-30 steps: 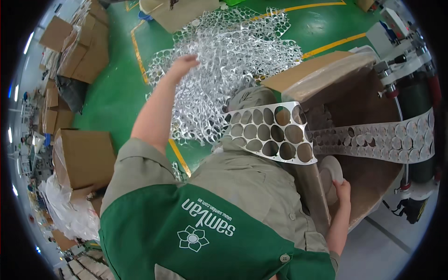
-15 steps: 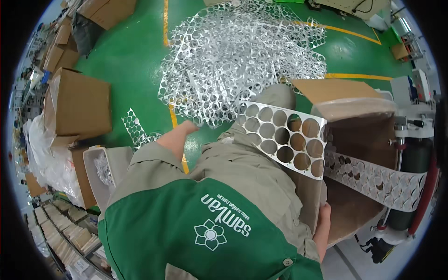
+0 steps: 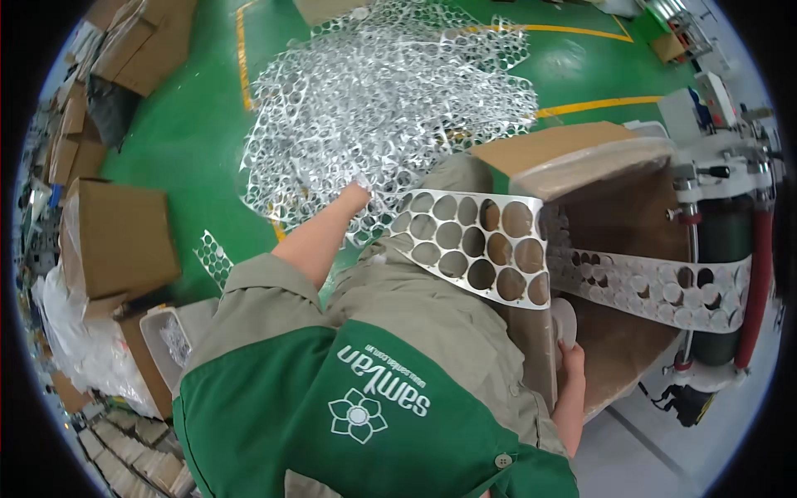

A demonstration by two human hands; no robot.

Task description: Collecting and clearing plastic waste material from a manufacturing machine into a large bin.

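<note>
My left hand (image 3: 357, 197) reaches forward to the near edge of a big heap of silvery scrap webbing (image 3: 374, 108), punched full of round holes. Its fingers are lost against the webbing. A perforated white strip (image 3: 455, 236) with rows of large round holes lies across my right leg and the carton's near edge. Low at the right, my right hand (image 3: 571, 365) is closed on the edge of a pale round disc (image 3: 564, 322), beside the cardboard carton (image 3: 610, 357). Over that carton, another strip (image 3: 656, 290) with many round pieces in it runs to a roller machine.
The roller machine (image 3: 721, 249), with a dark roller and red bar, stands at the right. On the left are a brown cardboard box (image 3: 120, 236), clear plastic bags (image 3: 79, 340) and a grey bin (image 3: 158, 332). A small scrap piece (image 3: 214, 259) lies on the green floor.
My left hand has moved forward and right, onto the heap's edge. The view has swung right, so the surroundings sit farther left. More of the pale disc shows at my right hand.
</note>
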